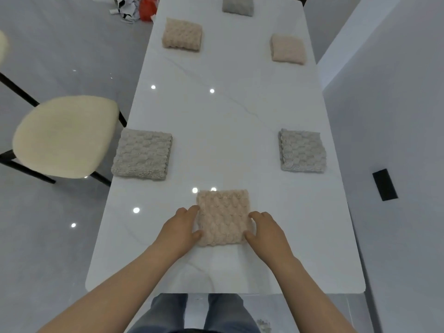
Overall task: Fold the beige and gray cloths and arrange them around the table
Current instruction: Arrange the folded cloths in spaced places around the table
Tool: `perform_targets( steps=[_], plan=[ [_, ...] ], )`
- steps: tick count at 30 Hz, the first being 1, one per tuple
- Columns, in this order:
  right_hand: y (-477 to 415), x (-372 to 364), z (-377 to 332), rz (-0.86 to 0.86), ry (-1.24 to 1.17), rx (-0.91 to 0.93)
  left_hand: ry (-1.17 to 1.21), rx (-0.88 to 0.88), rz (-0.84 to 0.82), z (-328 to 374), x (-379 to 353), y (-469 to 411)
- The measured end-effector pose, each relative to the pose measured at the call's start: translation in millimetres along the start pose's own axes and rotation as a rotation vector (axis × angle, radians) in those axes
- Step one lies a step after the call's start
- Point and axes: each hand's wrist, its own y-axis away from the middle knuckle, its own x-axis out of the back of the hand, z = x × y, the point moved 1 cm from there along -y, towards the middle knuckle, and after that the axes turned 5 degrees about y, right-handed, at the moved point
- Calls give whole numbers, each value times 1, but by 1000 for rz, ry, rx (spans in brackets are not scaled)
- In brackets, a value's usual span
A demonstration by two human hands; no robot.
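At the near end of the white table I see the folded beige cloth lying flat. My left hand and right hand rest against its two sides, fingers loose and lightly bent, touching but not gripping. Farther off, the left gray cloth and the right gray cloth lie folded by the table's side edges.
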Motion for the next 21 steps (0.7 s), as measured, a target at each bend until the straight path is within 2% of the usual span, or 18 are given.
perform_targets(
  steps=[10, 14, 21],
  plan=[
    [-25, -16, 2, -69, 16, 98, 18, -44, -35, -2, -11, -13],
    [-28, -17, 3, -85, 2, 117, 101, -29, 31, -1, -16, -17],
    [-27, -21, 9, -88, -54, 108, 26, -92, 5, 4, -24, -17]
  ],
)
